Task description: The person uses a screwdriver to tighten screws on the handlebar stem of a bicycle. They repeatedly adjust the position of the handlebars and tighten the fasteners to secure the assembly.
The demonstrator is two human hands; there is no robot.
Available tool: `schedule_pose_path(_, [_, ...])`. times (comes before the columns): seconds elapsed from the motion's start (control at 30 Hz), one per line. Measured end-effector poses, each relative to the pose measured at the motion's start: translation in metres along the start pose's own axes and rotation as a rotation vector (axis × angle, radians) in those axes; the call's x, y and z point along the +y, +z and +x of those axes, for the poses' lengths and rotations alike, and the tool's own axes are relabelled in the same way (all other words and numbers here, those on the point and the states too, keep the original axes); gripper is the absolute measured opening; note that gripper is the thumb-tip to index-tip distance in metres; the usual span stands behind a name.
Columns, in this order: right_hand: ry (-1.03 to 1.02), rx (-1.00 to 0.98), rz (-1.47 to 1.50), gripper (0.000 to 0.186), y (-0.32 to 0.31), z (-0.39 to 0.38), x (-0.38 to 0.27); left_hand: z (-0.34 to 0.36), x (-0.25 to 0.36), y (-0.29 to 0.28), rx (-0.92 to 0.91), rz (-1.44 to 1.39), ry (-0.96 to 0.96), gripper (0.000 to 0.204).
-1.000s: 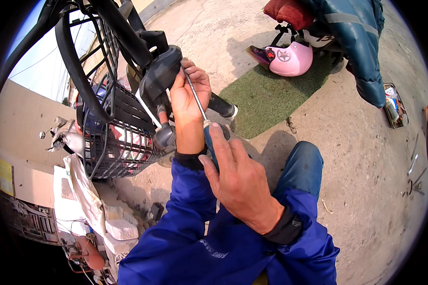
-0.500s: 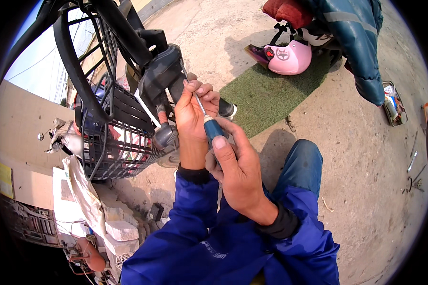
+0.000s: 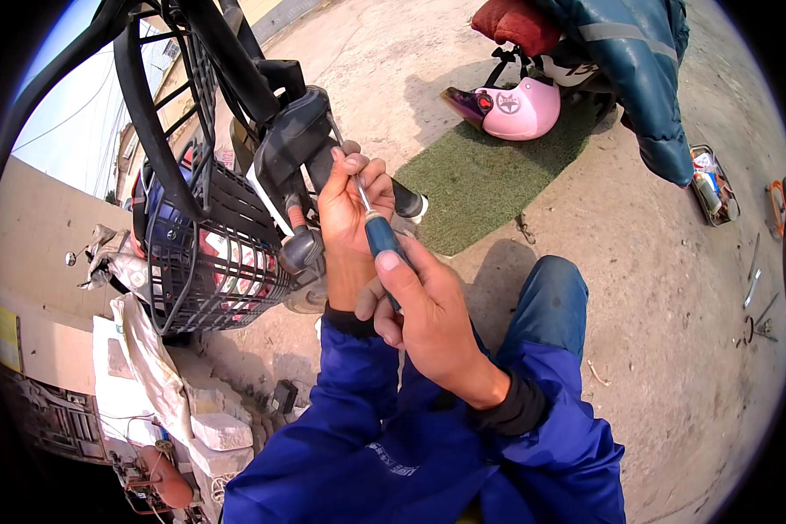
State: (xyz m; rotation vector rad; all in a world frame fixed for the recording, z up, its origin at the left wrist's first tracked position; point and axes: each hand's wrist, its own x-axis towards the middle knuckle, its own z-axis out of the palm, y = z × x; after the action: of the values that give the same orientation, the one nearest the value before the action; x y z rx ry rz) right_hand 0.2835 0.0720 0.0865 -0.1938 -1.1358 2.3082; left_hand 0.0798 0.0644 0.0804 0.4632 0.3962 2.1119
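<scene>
A blue-handled screwdriver [image 3: 382, 237] with a slim metal shaft is held aslant, its far end directed up and leftward to the edge of a black housing [image 3: 293, 131].

Right hand [image 3: 432, 323] wrapped round the screwdriver [image 3: 384, 242], thumb along the blue handle! The shaft angles up toward eleven o'clock, left hand [image 3: 342, 218] pinching it with thumb and curled fingers, the far end at the edge of the black housing [image 3: 299, 135]. Black basket [image 3: 251, 293] over at nine o'clock, pink helmet [image 3: 533, 113] at one by the green mat [image 3: 489, 179], and a toolbox [image 3: 704, 210] just shy of three!
</scene>
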Motion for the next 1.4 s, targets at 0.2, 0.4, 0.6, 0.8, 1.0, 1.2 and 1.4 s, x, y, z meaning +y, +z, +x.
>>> schedule_pose_path(0.2, [-0.629,0.075,-1.436,0.047,0.005,-0.003,0.010,-0.002,0.003,-0.007,0.058,0.054,0.002,0.020])
schedule_pose_path(0.4, [0.074,0.058,0.045,0.045,0.001,-0.001,-0.010,-0.007,-0.001,-0.002,0.036,0.077,-0.046,0.023])
schedule_pose_path(0.6, [-0.703,0.078,-1.600,0.052,-0.006,0.004,0.010,-0.010,0.003,-0.014,-0.040,0.088,-0.066,0.025])
schedule_pose_path(0.8, [0.070,0.007,0.125,0.044,0.001,0.007,0.003,-0.012,-0.001,-0.004,0.016,0.148,-0.072,0.029])
schedule_pose_path(1.0, [-0.500,0.121,-0.856,0.045,0.003,0.010,0.024,-0.015,0.005,-0.010,0.059,0.182,-0.028,0.023])
schedule_pose_path(1.2, [-0.671,0.160,-1.056,0.043,0.005,0.008,0.019,-0.016,0.003,0.008,0.092,0.218,-0.038,0.023])
schedule_pose_path(1.4, [-0.733,0.147,-1.272,0.046,0.000,0.004,0.013,-0.013,0.006,-0.010,0.054,0.204,-0.008,0.028])
